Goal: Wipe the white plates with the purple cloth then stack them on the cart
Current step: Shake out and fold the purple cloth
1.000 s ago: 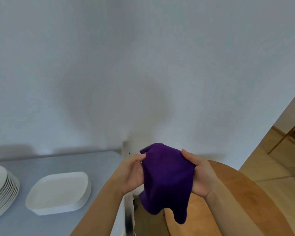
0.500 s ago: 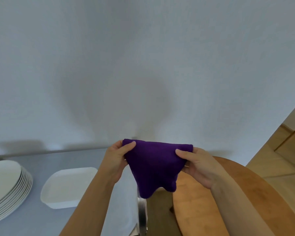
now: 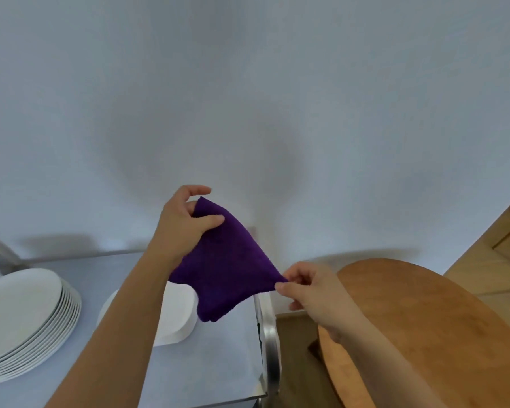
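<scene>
The left hand (image 3: 183, 222) is clamped on the upper corner of the purple cloth (image 3: 227, 260). Its lower corner is pinched by the right hand (image 3: 309, 293), above the cart (image 3: 212, 363) where white plates (image 3: 21, 319) are stacked.

A plain white wall (image 3: 248, 83) fills the upper and central field, with a soft shadow across its middle. At lower right stands a round wooden desk (image 3: 424, 334), its top bare where visible. Behind it, at the right edge, light wooden flooring (image 3: 489, 260) meets the wall's base.
</scene>
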Tool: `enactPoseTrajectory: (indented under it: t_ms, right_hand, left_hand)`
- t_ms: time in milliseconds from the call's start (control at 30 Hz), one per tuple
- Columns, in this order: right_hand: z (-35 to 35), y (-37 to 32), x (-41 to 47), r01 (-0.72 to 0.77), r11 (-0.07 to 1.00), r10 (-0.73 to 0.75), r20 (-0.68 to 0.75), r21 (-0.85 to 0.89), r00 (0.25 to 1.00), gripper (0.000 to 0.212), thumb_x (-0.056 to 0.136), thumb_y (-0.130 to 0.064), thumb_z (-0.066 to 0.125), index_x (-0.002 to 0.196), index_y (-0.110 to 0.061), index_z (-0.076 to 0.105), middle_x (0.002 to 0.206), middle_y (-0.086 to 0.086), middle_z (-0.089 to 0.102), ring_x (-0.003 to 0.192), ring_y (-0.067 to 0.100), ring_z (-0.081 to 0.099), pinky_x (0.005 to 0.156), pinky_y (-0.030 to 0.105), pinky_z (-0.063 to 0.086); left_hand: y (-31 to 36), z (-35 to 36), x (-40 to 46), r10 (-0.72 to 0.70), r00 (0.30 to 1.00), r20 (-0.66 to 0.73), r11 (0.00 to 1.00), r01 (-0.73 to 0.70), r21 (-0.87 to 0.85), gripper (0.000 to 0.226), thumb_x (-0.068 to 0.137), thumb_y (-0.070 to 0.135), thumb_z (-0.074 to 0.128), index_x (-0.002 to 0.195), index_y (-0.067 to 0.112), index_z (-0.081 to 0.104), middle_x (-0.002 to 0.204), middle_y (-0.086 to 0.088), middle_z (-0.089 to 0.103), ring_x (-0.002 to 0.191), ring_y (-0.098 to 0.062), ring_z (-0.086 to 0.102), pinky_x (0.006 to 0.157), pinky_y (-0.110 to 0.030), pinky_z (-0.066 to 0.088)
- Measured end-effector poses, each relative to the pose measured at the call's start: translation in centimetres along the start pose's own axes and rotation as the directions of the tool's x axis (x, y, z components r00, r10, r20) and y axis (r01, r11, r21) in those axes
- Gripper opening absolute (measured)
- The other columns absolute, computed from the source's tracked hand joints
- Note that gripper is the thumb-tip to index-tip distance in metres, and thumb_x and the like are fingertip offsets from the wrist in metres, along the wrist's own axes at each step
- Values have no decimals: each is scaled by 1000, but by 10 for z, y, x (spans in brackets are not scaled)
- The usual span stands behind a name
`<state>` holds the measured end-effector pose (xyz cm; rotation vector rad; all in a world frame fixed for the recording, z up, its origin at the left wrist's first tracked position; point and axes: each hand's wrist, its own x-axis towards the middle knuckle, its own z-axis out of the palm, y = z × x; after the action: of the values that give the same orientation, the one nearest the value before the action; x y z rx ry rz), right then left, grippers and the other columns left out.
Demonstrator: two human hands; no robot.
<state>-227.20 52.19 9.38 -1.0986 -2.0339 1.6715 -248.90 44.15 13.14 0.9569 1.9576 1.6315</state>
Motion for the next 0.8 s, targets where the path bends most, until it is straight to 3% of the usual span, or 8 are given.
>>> enactPoseTrajectory:
  t_ms: [67, 200, 333, 467, 633, 733, 800]
  right_hand:
    - [11, 12, 5, -39, 997, 37, 23, 69, 999, 11, 89, -17, 61, 81, -10, 58, 79, 2, 61, 76, 12, 60, 65, 18, 51]
    - [23, 50, 25, -275, 901, 262, 85, 334, 961, 12, 91, -9, 56, 80, -9, 51, 86, 9, 64, 82, 19, 62, 73, 29, 52]
    - [23, 94, 42, -493, 769, 493, 114, 406, 862, 5, 92, -6, 54, 87, -4, 53, 90, 16, 70, 81, 24, 67, 70, 33, 54]
    - [4, 127, 57, -548, 599, 583, 152, 584, 798, 7, 90, -2, 54, 83, -3, 54, 79, 18, 72, 71, 27, 68, 59, 34, 51]
    - [-3, 150, 78, -656, 557, 658, 211, 509, 723, 11, 89, -1, 53, 78, -4, 53, 68, 18, 70, 54, 24, 67, 47, 29, 47]
    - [-2, 158, 90, -728, 540, 728, 200, 421, 656, 9, 88, 2, 46, 87, 3, 55, 59, 20, 65, 55, 29, 61, 51, 31, 44]
    - [-1, 164, 91, -719, 570, 733, 151, 398, 664, 14, 86, -1, 47, 90, 6, 57, 59, 20, 64, 57, 29, 59, 53, 31, 43]
  left_hand:
    - [-1, 6, 17, 6, 998, 57, 993, -13, 120, 44, 77, 6, 73, 101, 38, 54, 76, 4, 73, 71, -11, 69, 61, -22, 53]
    - [-33, 44, 54, -132, 974, 186, 935, 60, 348, 46, 76, 4, 71, 116, 21, 54, 91, -12, 67, 86, -27, 64, 82, -39, 53]
    - [-80, 107, 74, -276, 900, 337, 858, 73, 508, 49, 77, 7, 70, 122, 15, 53, 113, -9, 59, 102, -24, 55, 89, -33, 46]
    - [-103, 152, 89, -315, 858, 405, 813, 24, 581, 47, 82, 10, 64, 126, 20, 51, 128, -2, 49, 109, -16, 47, 87, -23, 37]
    - [-116, 173, 89, -359, 825, 436, 672, -95, 734, 45, 84, 8, 54, 128, 17, 51, 129, -2, 53, 116, -20, 49, 93, -26, 40]
    - [-121, 187, 80, -350, 816, 460, 534, -230, 814, 41, 86, 9, 49, 127, 17, 50, 117, -10, 57, 104, -24, 54, 84, -33, 47]
    - [-124, 198, 74, -328, 807, 491, 446, -326, 834, 36, 87, 9, 49, 123, 13, 52, 110, -13, 57, 96, -24, 53, 77, -34, 47]
